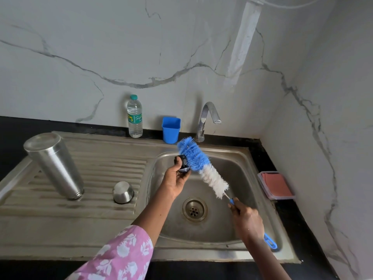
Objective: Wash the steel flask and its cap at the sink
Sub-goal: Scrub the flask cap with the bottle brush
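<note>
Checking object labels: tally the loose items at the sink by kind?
Flask parts: 3 (flask, steel cup, black cap)
Cleaning tools: 2 (brush, pink pad)
Containers: 2 (water bottle, blue cup)
Total: 7

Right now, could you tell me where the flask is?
In the head view, the flask stands mouth-down on the drainboard, left of the basin, with a small steel cup to its right.

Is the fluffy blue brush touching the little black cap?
Touching. In the head view the blue bristles of the brush press right against the cap held by the left hand, with no gap.
</note>
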